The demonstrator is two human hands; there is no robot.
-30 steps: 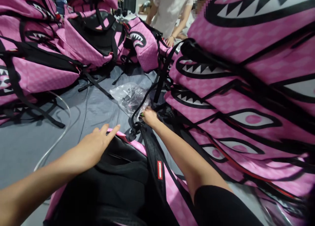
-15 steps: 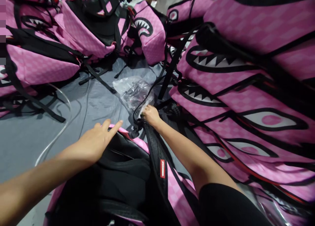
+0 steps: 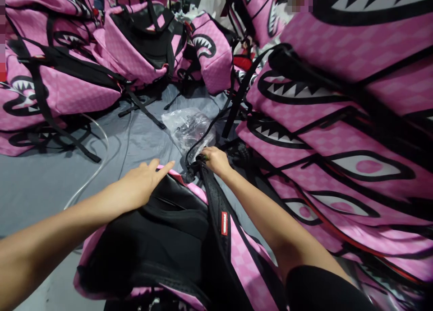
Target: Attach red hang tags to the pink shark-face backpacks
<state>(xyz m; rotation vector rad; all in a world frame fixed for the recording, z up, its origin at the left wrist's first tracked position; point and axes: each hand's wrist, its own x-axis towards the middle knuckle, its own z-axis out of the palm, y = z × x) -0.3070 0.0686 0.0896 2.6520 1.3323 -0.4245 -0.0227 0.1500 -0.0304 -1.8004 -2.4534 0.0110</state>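
A pink backpack with a black back panel [image 3: 162, 239] lies face down in front of me on the grey cloth. My left hand [image 3: 145, 182] rests flat on its top edge, fingers stretched out. My right hand [image 3: 216, 160] is closed at the top of the black shoulder strap [image 3: 216, 211], pinching a small dark part with a green tip beside a thin black cord. A clear plastic bag [image 3: 187, 128] with dark small parts lies just beyond that hand.
Pink backpacks with shark-mouth prints are stacked high on the right [image 3: 338, 121] and piled at the back and left [image 3: 67, 85]. Loose black straps trail over the grey cloth [image 3: 40, 184]. A clear tube [image 3: 91, 175] curves across the left. Another person stands at the far back.
The view has shifted slightly; both hands stay in the same places on the backpack. My right hand keeps its pinch at the strap top.
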